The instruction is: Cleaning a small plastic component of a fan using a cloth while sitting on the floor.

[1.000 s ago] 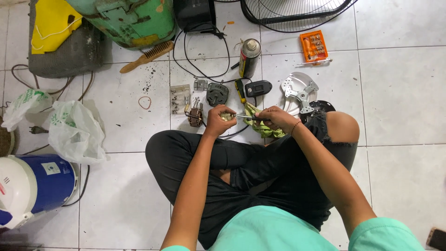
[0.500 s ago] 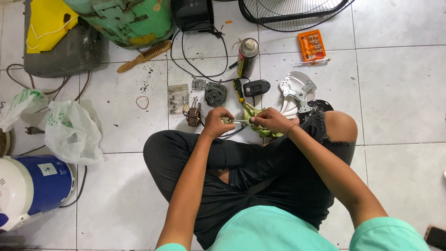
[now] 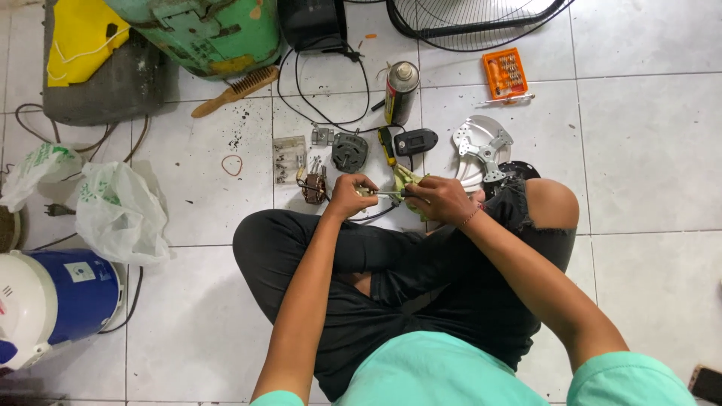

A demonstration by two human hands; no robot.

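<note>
Head view, looking straight down: a person sits cross-legged on the white tiled floor (image 3: 647,150), working over a spread of fan parts. Taking the spray can (image 3: 400,92) as the landmark, a green metal tank (image 3: 203,30) lies far to its left, a wire fan guard (image 3: 474,19) above and to its right, and a blue-and-white appliance (image 3: 45,301) well below and far left. A round silver plate (image 3: 483,150) sits below and right of the can, a black motor housing (image 3: 350,152) just below and left, a copper-wound coil (image 3: 312,186) lower left.

Below the can, near the knees, the left hand (image 3: 350,197) is closed around one end of a thin metal shaft (image 3: 382,194); the right hand (image 3: 444,200) is closed on a yellow-green rag (image 3: 406,180) wrapped about the other end. Each grip is tight on its item.

The shaft looks stiff, light and likely slick with oil, so it would seem best held through the cloth near its ends. The rag is soft and folds easily.
</note>
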